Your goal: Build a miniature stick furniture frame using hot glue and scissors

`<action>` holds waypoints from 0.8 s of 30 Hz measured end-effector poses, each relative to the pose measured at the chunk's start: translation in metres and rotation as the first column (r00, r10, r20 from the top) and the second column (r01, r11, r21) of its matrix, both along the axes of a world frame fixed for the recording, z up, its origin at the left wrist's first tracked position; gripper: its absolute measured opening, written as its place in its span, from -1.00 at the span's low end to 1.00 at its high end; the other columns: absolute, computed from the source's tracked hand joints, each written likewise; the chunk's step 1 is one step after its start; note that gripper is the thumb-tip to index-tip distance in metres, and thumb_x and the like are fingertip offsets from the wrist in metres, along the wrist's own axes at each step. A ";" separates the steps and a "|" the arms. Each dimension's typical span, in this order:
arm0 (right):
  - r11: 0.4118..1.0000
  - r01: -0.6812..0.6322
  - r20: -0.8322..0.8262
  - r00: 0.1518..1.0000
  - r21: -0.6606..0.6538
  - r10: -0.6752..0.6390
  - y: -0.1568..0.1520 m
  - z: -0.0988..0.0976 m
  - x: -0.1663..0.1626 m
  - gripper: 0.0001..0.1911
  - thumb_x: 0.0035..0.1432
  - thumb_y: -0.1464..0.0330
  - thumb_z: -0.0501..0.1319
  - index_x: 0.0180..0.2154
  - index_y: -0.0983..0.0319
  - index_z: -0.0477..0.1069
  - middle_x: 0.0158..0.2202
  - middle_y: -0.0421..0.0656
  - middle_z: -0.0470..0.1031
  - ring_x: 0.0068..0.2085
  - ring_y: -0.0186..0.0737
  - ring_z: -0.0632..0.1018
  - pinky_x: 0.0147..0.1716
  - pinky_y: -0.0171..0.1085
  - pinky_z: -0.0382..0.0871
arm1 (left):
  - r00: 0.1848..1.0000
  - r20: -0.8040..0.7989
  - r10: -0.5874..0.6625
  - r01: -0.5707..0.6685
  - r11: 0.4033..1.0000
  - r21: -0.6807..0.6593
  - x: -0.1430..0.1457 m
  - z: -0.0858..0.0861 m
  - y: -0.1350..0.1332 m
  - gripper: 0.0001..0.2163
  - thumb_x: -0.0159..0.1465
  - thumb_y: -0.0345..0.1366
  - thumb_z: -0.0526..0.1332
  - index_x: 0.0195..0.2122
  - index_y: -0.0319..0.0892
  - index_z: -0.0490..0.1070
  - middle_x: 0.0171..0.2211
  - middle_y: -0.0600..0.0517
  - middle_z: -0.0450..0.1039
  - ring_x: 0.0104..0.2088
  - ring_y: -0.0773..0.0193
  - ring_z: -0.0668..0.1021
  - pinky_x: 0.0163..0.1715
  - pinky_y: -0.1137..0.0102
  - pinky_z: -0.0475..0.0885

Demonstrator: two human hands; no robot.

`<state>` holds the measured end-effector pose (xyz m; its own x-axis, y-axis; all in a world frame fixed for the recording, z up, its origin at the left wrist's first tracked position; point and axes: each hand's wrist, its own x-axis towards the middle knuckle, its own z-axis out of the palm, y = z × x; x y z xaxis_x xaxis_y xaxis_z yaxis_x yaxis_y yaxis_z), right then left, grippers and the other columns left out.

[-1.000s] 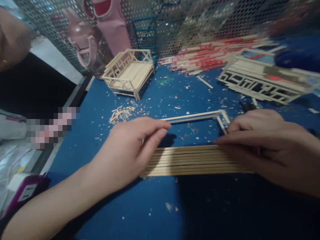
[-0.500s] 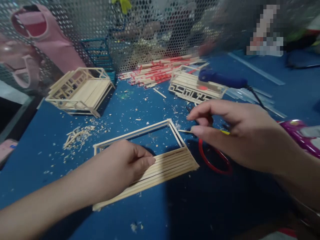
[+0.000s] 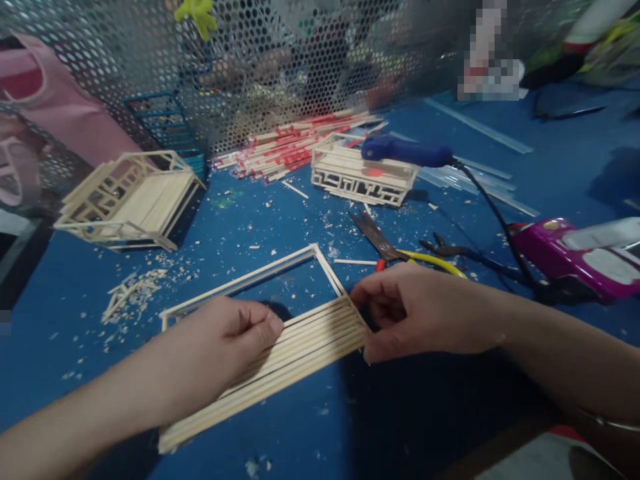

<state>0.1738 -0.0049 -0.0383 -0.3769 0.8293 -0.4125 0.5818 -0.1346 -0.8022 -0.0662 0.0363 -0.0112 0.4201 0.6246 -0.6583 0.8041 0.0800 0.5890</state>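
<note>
A rectangular wooden stick frame [image 3: 310,340] lies slanted on the blue table. Its near part is covered by thin sticks laid side by side, and its far part is an open gap. My left hand [image 3: 225,353] is closed on the edge of the laid sticks, thumb on top. At the right end, my right hand [image 3: 415,310] has curled fingers and thumb around the frame's short side; the inner fingertips are partly hidden. Scissors [image 3: 380,243] with a red and a yellow handle lie just beyond my right hand, which covers part of them.
Two small stick-built models, a sofa-like one [image 3: 135,200] and another [image 3: 360,173], stand farther back. A blue glue gun [image 3: 407,150] rests on the second. Behind are red-tipped sticks [image 3: 295,143]. Pliers [image 3: 450,250] and a purple device [image 3: 575,260] lie right; scraps [image 3: 133,293] lie left.
My right hand has come down and left from above the scissors to the frame's right end. My left hand stays on the sticks. The view has shifted a little to the right.
</note>
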 end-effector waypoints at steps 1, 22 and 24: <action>1.000 0.001 0.007 1.000 -0.012 -0.001 0.000 0.000 0.000 -0.62 -0.16 0.14 0.37 -0.30 0.23 0.47 -0.61 -0.35 0.30 -0.58 -0.41 0.30 -0.65 -0.40 0.12 | 1.000 0.014 0.005 -0.005 1.000 -0.003 0.000 0.000 0.000 -0.62 0.17 0.04 0.09 -0.53 -0.16 0.44 -0.68 0.13 0.16 -0.66 0.41 0.15 -0.72 0.56 0.03; 0.996 0.037 -0.066 0.997 -0.087 -0.043 0.002 -0.002 -0.003 -0.71 -0.16 0.23 0.37 -0.39 0.25 0.42 -0.57 -0.31 0.37 -0.55 -0.41 0.36 -0.62 -0.41 0.17 | 0.979 0.181 -0.098 0.056 0.973 0.226 0.009 -0.005 -0.014 -0.61 0.25 -0.20 0.07 0.08 -0.09 0.41 -0.47 0.02 0.55 -0.64 0.35 0.40 -0.69 0.54 0.27; 0.997 0.039 -0.048 0.998 -0.069 -0.042 0.002 -0.002 -0.003 -0.72 -0.16 0.24 0.37 -0.39 0.25 0.42 -0.57 -0.31 0.37 -0.55 -0.42 0.36 -0.62 -0.41 0.18 | 0.968 0.210 -0.137 0.078 0.961 0.267 0.011 -0.007 -0.015 -0.65 0.25 -0.22 0.07 0.00 -0.06 0.49 -0.46 0.03 0.57 -0.59 0.33 0.45 -0.65 0.54 0.31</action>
